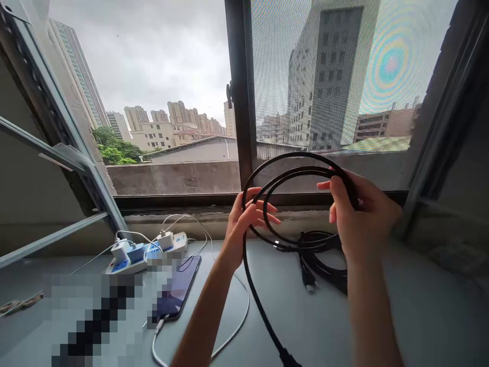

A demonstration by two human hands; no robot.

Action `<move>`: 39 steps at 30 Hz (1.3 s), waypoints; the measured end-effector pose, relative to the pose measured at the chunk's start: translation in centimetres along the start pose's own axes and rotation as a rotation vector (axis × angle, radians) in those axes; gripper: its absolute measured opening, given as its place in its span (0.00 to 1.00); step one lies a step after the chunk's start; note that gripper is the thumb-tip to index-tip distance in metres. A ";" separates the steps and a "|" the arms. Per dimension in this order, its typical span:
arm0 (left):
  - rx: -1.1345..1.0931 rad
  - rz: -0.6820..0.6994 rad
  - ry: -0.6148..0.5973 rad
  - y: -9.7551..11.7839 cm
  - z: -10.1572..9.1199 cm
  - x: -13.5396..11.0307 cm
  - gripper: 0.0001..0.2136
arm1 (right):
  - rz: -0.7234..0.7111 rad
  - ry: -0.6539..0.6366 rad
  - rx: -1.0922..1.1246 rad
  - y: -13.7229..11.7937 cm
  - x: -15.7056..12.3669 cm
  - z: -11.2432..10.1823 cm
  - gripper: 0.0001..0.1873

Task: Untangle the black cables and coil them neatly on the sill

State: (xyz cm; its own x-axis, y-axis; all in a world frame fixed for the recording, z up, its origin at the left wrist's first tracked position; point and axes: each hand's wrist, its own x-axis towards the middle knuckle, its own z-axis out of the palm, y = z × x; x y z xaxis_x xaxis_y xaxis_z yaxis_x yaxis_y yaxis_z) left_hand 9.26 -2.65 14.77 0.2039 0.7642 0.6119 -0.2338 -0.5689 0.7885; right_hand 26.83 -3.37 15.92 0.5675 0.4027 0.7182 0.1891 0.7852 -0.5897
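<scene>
A black cable (298, 154) is wound into several loose loops held up between my hands. My right hand (361, 214) is closed around the gathered loops at their right side, thumb on top. At the left side of the loops, my left hand (239, 229) loosely holds the cable between the thumb and half-spread fingers. One length of the cable runs down from there to a thick black connector (288, 358) at the bottom edge. A second coiled black cable (324, 265) lies on the table behind, partly hidden by my right hand, with its plug (309, 285) showing.
On the left of the grey table (278, 306), a power strip (148, 252) holds white chargers. A dark phone (179, 290) with a white charging cable (244, 311) lies near my left forearm. A window (240, 102) stands behind; a pixelated patch hides the lower left.
</scene>
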 end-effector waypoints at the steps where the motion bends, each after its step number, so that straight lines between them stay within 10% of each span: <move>1: 0.052 0.025 0.057 -0.1 0.3 0.0 0.26 | 0.003 0.008 -0.001 0.3 0.0 0.3 0.12; 9: 0.160 0.092 0.284 -1.5 0.9 0.1 0.13 | 0.035 -0.111 -0.005 0.5 -0.9 1.6 0.24; 19: 0.492 0.296 0.594 0.9 -2.2 0.1 0.04 | -0.001 -0.727 -0.321 2.2 -1.4 1.0 0.47; 29: 0.801 0.221 0.437 1.1 -0.8 -0.5 0.12 | 0.261 -0.864 0.008 -0.7 -2.4 2.3 0.30; 39: 0.708 -0.106 0.250 -3.5 -1.7 0.7 0.06 | 0.371 -0.868 0.015 -1.5 -1.6 0.5 0.23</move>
State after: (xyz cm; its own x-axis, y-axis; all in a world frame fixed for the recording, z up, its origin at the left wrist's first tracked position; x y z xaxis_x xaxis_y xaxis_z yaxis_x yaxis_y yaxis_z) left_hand 8.61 0.37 12.38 -0.0503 0.8237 0.5648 0.4587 -0.4833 0.7456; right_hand 25.23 -4.88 15.86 -0.2071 0.8327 0.5135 0.1021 0.5404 -0.8352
